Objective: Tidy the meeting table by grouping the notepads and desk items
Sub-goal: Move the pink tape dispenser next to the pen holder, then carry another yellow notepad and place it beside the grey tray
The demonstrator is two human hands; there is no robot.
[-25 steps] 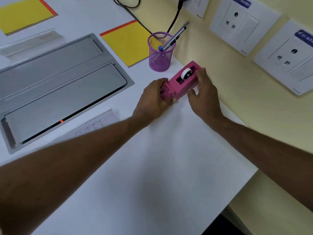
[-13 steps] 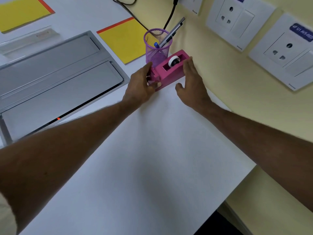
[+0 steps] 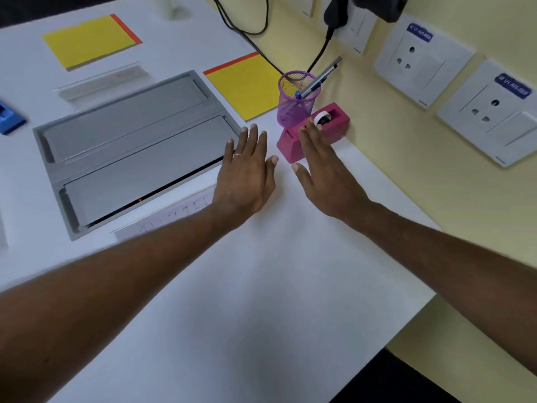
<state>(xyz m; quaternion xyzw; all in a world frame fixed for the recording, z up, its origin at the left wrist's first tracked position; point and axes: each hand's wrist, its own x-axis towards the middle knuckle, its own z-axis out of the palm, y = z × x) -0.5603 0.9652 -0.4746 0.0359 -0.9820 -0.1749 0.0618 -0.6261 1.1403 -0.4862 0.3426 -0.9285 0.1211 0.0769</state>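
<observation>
A pink tape dispenser (image 3: 334,125) stands on the white table (image 3: 261,286) against the yellow wall, right beside a purple mesh pen cup (image 3: 296,103) holding pens. My right hand (image 3: 325,173) is flat and open, its fingertips over the dispenser's near end. My left hand (image 3: 247,170) is open too, fingers spread, left of the dispenser and apart from it. One yellow notepad (image 3: 247,88) lies just behind the cup. A second yellow notepad (image 3: 90,42) lies at the far left.
A grey metal cable hatch (image 3: 130,146) is set into the table to the left. A clear ruler (image 3: 101,82) lies behind it, another by my left wrist. A blue item (image 3: 8,116) sits at the left edge. Black cables (image 3: 244,27) run to wall sockets.
Both hands slid the pink tape dispenser up next to the pen cup, then let go. Both hands now open and drawn back a little.
</observation>
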